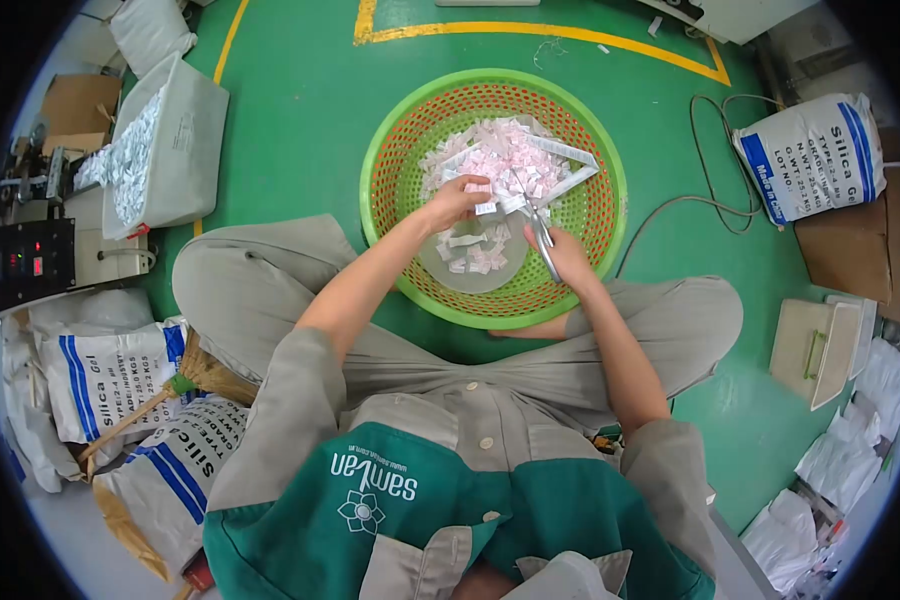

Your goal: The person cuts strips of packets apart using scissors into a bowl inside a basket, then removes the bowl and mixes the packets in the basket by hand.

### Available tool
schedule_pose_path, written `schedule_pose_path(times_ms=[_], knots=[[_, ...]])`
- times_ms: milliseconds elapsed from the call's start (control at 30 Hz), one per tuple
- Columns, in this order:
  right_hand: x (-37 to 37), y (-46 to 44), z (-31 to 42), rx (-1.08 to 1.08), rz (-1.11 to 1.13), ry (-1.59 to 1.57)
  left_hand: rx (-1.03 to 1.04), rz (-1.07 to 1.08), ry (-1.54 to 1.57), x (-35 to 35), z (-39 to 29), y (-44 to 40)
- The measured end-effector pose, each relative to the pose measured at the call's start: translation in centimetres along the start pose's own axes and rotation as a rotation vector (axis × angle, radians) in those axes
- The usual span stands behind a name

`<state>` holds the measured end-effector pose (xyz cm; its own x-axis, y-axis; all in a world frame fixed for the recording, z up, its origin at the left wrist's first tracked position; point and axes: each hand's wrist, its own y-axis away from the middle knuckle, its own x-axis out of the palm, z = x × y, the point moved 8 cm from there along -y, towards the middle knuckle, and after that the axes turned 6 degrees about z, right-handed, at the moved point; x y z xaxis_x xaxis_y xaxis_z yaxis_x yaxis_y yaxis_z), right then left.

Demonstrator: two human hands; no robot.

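Observation:
A round green basket (373, 200) with red mesh inside stands on the floor between my crossed legs. Small pink and white packets (515, 160) are heaped in it, with some strips of packets among them. My left hand (457, 200) pinches a strip of small packets over the basket's middle. In my right hand (567, 257) are metal scissors (543, 243), their blades pointing up and left toward the strip. A translucent round container (480, 272) below my hands holds a few more packets.
A white bin (195, 150) of packets stands at the upper left. Silica gel sacks lie at the lower left (110, 380) and right (810, 160). A broom (210, 375) rests by my left knee. A cable (695, 200) crosses the floor near a beige tray (805, 350).

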<state>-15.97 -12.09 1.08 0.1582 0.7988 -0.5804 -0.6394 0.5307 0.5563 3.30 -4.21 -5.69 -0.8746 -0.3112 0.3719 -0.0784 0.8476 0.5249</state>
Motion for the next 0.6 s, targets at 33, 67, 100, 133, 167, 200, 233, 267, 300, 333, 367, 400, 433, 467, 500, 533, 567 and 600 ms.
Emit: schedule_pose_path(times_ms=[33,67,100,133,167,200,233,267,300,333,367,400,433,467,500,533,567,600], knots=[[0.2,0.0,0.2,-0.020,0.025,-0.036,-0.031,-0.009,0.040,0.0,-0.4,0.1],[0.4,0.1,0.4,-0.040,0.050,-0.072,-0.025,-0.009,0.159,0.4,-0.9,0.3],[0.6,0.1,0.6,-0.060,0.074,-0.107,-0.018,-0.009,0.278,0.6,-1.0,0.2],[0.6,0.1,0.5,-0.071,0.059,-0.132,-0.011,-0.009,0.396,0.7,-1.2,0.1],[0.8,0.0,0.5,-0.082,0.043,-0.158,-0.025,0.035,0.489,1.1,-1.4,0.0],[0.7,0.0,0.5,-0.094,0.028,-0.183,-0.038,0.079,0.582,1.3,-1.6,-0.2],[0.7,0.0,0.5,-0.092,0.031,-0.200,-0.053,0.124,0.675,1.6,-1.7,-0.3],[0.7,0.0,0.4,-0.091,0.033,-0.217,-0.052,0.122,0.686,1.6,-1.7,-0.4],[0.4,0.3,0.7,-0.089,0.035,-0.234,-0.052,0.120,0.697,1.8,-1.9,-0.3],[0.2,0.5,1.0,-0.090,0.039,-0.235,-0.052,0.118,0.709,2.0,-2.0,-0.2],[-0.1,0.7,1.3,-0.091,0.042,-0.235,-0.035,0.092,0.658,2.0,-2.2,-0.2],[-0.3,0.9,1.6,-0.091,0.045,-0.235,-0.018,0.067,0.607,1.9,-2.3,-0.3],[-0.2,0.8,1.6,-0.089,0.054,-0.242,-0.001,0.041,0.556,1.8,-2.3,-0.4],[-0.1,0.8,1.6,-0.087,0.064,-0.248,0.005,0.035,0.538,1.8,-2.4,-0.5],[0.0,0.7,1.4,-0.085,0.073,-0.254,0.010,0.029,0.519,1.9,-2.4,-0.4],[0.0,0.5,1.2,-0.092,0.064,-0.236,0.016,0.023,0.500,1.9,-2.5,-0.4],[0.0,0.4,1.1,-0.098,0.054,-0.217,0.016,0.025,0.528,2.1,-2.5,-0.5],[-0.1,0.4,1.2,-0.104,0.044,-0.199,0.015,0.027,0.557,2.4,-2.6,-0.4]])
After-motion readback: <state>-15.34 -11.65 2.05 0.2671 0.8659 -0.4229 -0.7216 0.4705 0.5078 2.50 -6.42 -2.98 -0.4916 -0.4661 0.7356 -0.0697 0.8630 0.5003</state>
